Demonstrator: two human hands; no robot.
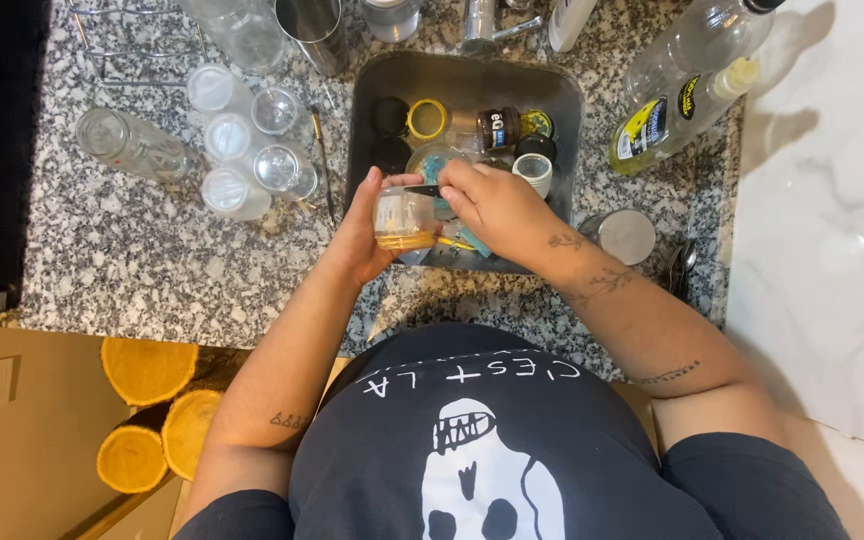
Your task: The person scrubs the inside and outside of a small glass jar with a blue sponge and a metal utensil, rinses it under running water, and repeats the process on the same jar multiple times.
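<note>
Jar (404,218) on its side over sink (367,100), mouth rightward, left fingers (377,185) clamped around it, right fingers (452,195) at its mouth.

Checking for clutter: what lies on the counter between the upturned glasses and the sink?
A thin brush lies there, seen in the head view, between the glasses and sink.

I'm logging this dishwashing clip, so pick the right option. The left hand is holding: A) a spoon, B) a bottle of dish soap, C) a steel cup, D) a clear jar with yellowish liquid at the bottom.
D: the left hand is wrapped around a small clear jar with a yellowish layer at its bottom, held over the sink, while the right hand reaches to the jar's mouth.
</note>
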